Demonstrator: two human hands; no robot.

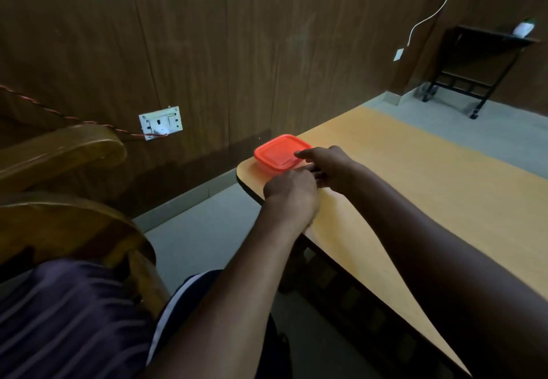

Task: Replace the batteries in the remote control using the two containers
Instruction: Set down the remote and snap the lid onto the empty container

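Count: one container point(281, 153) in view, clear-bodied with an orange-red lid, lid on. It sits at the far left corner of the tabletop point(415, 177), close to the rounded edge. Remote control and batteries: cannot be made out; whatever lies between the hands is hidden.

Hands: two. Left hand point(292, 193) is at the near side of the container, knuckles up, fingers curled downward; what the grip is on, or whether it is on anything, cannot be told. Right hand point(329, 165) lies just behind and right of the left, index finger stretched out with its tip on the near right corner of the lid; the other fingers tuck under toward the left hand, their grip hidden. The two hands touch or nearly touch.

Surface: pale yellow-orange laminate tabletop with a dark edge band.

Room: dark wood-panelled wall point(237, 52); one white socket plate point(160, 123) with a plug and a twisted red-black wire point(59, 113) running left; one white cable point(430, 17) hanging at upper right; one black wheeled trolley point(480, 61) in the far corner; grey floor point(207, 230); one wooden chair point(59, 177) at left.
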